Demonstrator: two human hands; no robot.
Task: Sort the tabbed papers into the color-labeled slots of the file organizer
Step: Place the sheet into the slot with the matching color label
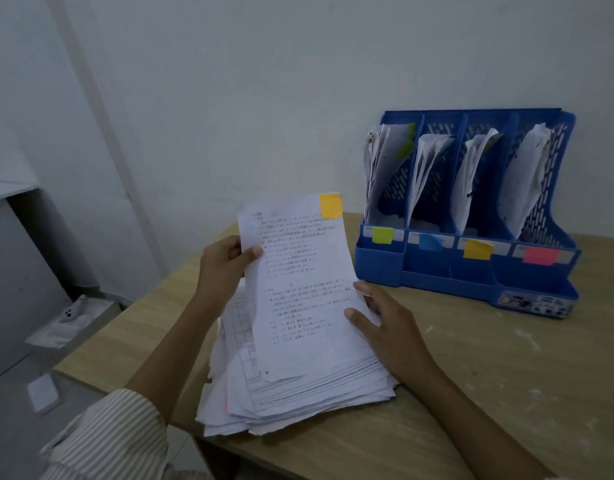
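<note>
You held the yellow-tabbed sheet [298,289], left hand [226,265] in pinching grip, right hand [385,323] steadying; it likely belonged in the yellow-labeled slot [477,249], third from left.

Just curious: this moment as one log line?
left hand: holds yellow-tabbed printed sheet | right hand: steadies it | blue plastic organizer's yellow-labeled slot: target
</note>
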